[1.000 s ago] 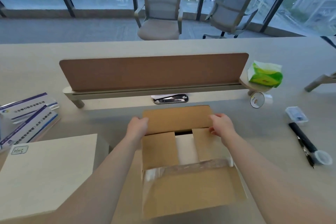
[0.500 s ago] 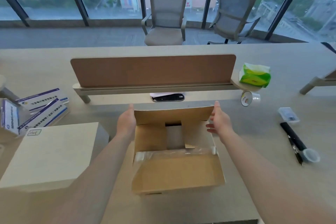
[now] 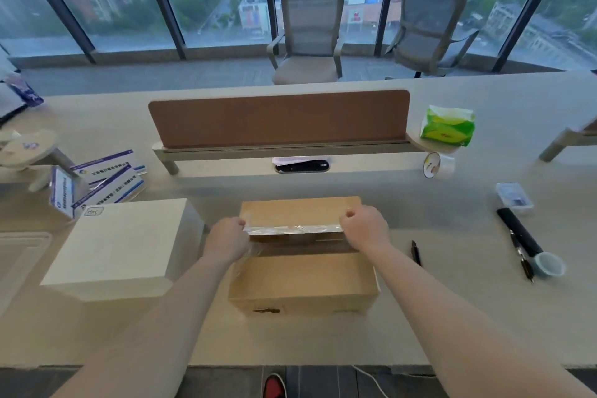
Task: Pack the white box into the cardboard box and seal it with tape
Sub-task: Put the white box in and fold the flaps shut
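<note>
The cardboard box (image 3: 303, 281) sits at the middle of the desk (image 3: 468, 317), close to its near edge, with its far flap lying flat and brown. Across the opening runs a flap edge lined with a strip of clear shiny tape (image 3: 292, 229). The left hand (image 3: 231, 237) grips the left end of that edge and the right hand (image 3: 363, 229) grips the right end. Both have their fingers curled into loose fists that pinch the taped edge, knuckles up. Below the strip only a dark gap shows, so what lies inside cannot be told. A white box (image 3: 119, 245) with a small label at its far left corner stands just beside the cardboard box, toward the desk's left edge, and the left forearm passes over its near right corner. A roll of tape (image 3: 436, 166) stands on edge toward the far right, under the end of the shelf that carries the brown divider (image 3: 279, 118) and a green tissue pack (image 3: 448, 126). Near the right edge lie a small clear case (image 3: 513, 199), a black tube (image 3: 520, 234) and a pen (image 3: 416, 252). Printed booklets (image 3: 106, 178) are stacked toward the left.
</note>
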A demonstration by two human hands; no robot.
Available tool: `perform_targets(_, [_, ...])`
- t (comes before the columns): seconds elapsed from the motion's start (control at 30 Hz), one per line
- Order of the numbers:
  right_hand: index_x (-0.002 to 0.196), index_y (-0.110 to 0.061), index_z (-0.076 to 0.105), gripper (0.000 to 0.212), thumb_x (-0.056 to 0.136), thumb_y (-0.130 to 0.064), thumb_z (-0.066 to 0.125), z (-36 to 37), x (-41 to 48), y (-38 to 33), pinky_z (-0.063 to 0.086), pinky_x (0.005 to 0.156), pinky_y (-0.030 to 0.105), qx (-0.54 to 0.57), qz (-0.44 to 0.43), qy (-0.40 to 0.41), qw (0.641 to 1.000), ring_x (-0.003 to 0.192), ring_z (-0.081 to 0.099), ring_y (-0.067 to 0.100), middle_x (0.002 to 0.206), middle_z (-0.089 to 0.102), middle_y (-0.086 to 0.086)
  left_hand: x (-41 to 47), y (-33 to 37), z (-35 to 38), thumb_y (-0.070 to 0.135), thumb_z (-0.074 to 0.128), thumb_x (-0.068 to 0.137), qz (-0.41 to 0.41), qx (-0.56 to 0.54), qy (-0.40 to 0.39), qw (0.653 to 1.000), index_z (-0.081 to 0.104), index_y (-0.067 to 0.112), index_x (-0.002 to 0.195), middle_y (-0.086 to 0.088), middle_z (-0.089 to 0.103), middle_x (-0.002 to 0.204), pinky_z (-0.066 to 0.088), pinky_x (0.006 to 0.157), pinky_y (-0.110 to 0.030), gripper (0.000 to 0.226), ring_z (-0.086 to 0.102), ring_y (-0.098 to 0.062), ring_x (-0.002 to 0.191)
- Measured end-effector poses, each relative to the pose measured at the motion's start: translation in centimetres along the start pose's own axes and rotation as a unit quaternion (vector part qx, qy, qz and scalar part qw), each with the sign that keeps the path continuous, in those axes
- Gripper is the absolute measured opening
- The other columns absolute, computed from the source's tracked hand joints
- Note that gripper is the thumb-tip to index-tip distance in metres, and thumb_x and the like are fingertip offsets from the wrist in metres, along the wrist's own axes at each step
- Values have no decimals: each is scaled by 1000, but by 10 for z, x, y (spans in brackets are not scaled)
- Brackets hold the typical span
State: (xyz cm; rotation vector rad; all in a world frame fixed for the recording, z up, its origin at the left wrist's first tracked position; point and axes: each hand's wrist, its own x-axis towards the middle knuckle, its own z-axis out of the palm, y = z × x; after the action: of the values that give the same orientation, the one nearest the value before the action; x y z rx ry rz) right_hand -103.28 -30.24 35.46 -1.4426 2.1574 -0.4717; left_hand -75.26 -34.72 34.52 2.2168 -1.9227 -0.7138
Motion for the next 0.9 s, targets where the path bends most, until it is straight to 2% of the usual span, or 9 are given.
perform_targets(0.03, [60, -11, 53, 31, 87, -26, 48, 5, -1, -1, 46, 68, 33, -46, -26, -3, 999, 85, 57, 29, 80, 61, 7, -2, 2, 1, 15, 50, 89, 1, 27, 8, 1000, 69, 13, 114, -12, 64, 122, 49, 93, -36, 32, 58, -31, 112])
perform_targets(0.1, [71, -13, 62, 26, 89, -26, 47, 15, -1, -2, 45, 79, 33, -110, -67, -4, 992, 98, 54, 25, 91, 62, 4, -7, 8, 3, 15, 51, 87, 1, 54, 27, 998, 69, 10, 107, -13, 61, 119, 50, 91, -38, 28, 56, -32, 109])
perform_targets(0.2, [96, -13, 71, 29, 91, -23, 45, 32, 0, -7, 41, 95, 35, -155, -89, -28, 983, 112, 52, 25, 105, 62, 4, -4, 17, 12, 9, 51, 82, 85, 104, 76, 988, 63, 4, 112, -17, 55, 127, 36, 107, -41, 33, 44, -36, 125])
perform_targets(0.33, [122, -12, 65, 39, 93, -17, 39, 49, 0, -22, 22, 117, 46, -288, -81, -47, 953, 128, 43, 31, 129, 57, 11, 4, 33, 32, 19, 46, 92, 146, 128, 0, 981, 53, 7, 134, -17, 36, 153, 21, 118, -37, 44, 26, -31, 145])
perform_targets(0.43, [132, -9, 56, 44, 93, -20, 39, 62, 8, -31, 18, 119, 46, -269, -122, -35, 955, 136, 35, 34, 142, 48, 15, 11, 34, 48, 24, 45, 95, 170, 121, -14, 978, 47, 8, 137, -15, 30, 156, 18, 119, -37, 46, 21, -30, 147])
perform_targets(0.53, [140, -17, 46, 48, 95, -30, 41, 79, 14, -26, 14, 120, 48, -201, -154, -51, 966, 145, 24, 32, 157, 31, 9, 16, 28, 62, 34, 40, 99, 177, 120, -18, 977, 34, 14, 147, -13, 18, 162, 10, 122, -42, 53, 9, -29, 150])
perform_targets(0.7, [156, -30, 22, 62, 98, -50, 31, 99, 6, -10, -8, 121, 51, -183, -148, -50, 971, 153, -3, 26, 167, 6, 1, 18, 23, 84, 42, 14, 98, 165, 152, 4, 975, 17, 19, 155, -11, 2, 165, 0, 121, -52, 62, -4, -31, 151])
perform_targets(0.8, [157, -30, 17, 65, 98, -53, 29, 102, 7, -9, -10, 121, 50, -187, -150, -36, 970, 153, -9, 24, 167, 2, -1, 18, 23, 89, 45, 1, 89, 161, 154, 21, 975, 17, 20, 156, -9, 3, 165, -3, 121, -51, 74, -3, -30, 152])
perform_targets(0.9, [157, -30, 17, 66, 97, -53, 30, 104, 6, -8, -9, 121, 50, -189, -153, -22, 970, 153, -9, 23, 167, 2, -2, 20, 20, 93, 44, 10, 90, 160, 153, 48, 974, 26, 20, 154, -10, 10, 164, -1, 121, -50, 71, 4, -30, 152])
